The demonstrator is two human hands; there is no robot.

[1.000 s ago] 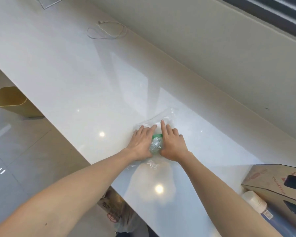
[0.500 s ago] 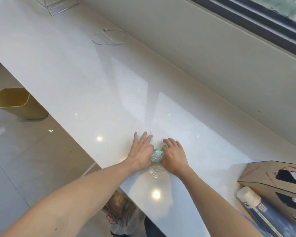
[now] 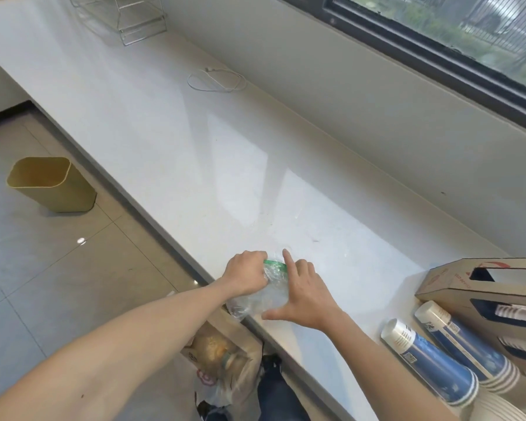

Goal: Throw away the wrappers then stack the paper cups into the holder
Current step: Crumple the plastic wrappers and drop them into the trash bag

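- Wrapper [image 3: 266,288] of clear plastic with a green strip lies scrunched at the near edge of the white counter [image 3: 170,141], between your two hands, with a loose tail hanging past the edge.
- Your left hand [image 3: 246,273] is curled around the wrapper's left side, fingers closed on the plastic; that looks like the hold that will carry it off.
- Your right hand [image 3: 302,294] is open and flat against the wrapper's right side, index finger stretched forward and thumb out, probably to press the film into a tight wad so it does not spring open.
- A tan bin [image 3: 50,185] stands on the floor well to your left, and a bag [image 3: 222,360] sits under the counter just below the wrapper; I cannot tell which is meant for the waste.
- Sleeves of paper cups [image 3: 431,360] lie on the counter to your right, just beside the cardboard holder [image 3: 480,284], which already shows some cups through its slots; stacking is not yet begun.
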